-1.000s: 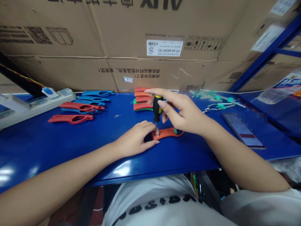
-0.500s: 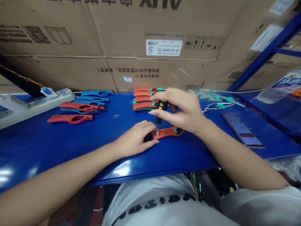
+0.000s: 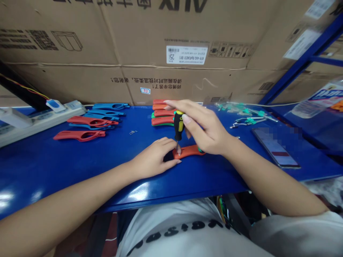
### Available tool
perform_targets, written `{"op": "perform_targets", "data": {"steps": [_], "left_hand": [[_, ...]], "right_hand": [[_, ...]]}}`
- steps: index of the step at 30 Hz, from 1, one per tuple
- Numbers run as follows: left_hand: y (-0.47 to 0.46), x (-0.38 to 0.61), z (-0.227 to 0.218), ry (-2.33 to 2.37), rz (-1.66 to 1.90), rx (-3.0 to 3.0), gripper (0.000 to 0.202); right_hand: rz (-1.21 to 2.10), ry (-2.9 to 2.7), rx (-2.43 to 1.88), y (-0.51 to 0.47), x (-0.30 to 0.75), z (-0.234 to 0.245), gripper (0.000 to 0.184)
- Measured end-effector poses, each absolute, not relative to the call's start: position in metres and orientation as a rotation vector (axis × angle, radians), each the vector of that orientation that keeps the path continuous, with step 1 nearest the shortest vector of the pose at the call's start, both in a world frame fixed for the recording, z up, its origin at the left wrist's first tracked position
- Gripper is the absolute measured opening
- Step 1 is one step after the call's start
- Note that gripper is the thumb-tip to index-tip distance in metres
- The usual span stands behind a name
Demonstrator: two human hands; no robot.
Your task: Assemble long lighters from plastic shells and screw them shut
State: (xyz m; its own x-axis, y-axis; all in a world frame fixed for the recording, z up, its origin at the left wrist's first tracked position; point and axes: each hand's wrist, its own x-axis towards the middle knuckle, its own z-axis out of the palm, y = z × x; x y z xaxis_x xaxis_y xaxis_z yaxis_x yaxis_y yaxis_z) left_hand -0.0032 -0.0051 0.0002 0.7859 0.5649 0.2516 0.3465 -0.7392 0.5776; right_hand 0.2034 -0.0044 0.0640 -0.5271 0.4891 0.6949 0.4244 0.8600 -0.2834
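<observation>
An orange plastic handle part [image 3: 189, 151] lies flat on the blue table [image 3: 80, 160] near its front edge. My left hand [image 3: 155, 157] rests on the part's left end, fingers curled and pressing it down. My right hand [image 3: 203, 126] pinches the black and yellow handle of a small screwdriver [image 3: 178, 126]. The screwdriver stands nearly upright with its tip on the part beside my left fingertips.
A stack of orange and green handle parts [image 3: 162, 116] sits behind the hands. Red and blue handle shells [image 3: 91, 121] lie at the left, by a white power strip [image 3: 34, 119]. A phone [image 3: 274, 148] and small green-tipped metal pieces [image 3: 248, 116] lie at the right. Cardboard boxes [image 3: 160, 46] stand behind.
My right hand has turned on the screwdriver handle, which went from tilted right half a second ago back to nearly upright. The left hand and the orange part have stayed put.
</observation>
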Motion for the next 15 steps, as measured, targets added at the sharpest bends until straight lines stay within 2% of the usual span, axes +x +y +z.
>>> {"op": "perform_targets", "data": {"steps": [3,8,12,15], "left_hand": [[-0.005,-0.0037,-0.0004,0.675,0.576,2.464,0.015],[-0.0049,-0.0037,-0.0003,0.66,0.575,2.457,0.014],[-0.0049,-0.0035,-0.0002,0.662,0.581,2.463,0.013],[-0.0052,-0.0036,-0.0014,0.681,0.588,2.484,0.014]], "right_hand": [[0.202,-2.201,-0.639,-0.0039,0.2025,0.0624,0.036],[-0.071,-2.108,-0.666,-0.0022,0.2027,0.0621,0.032],[0.15,-2.143,-0.639,-0.0046,0.2016,0.0674,0.034],[0.127,-2.163,-0.591,-0.005,0.2025,0.069,0.026]]}}
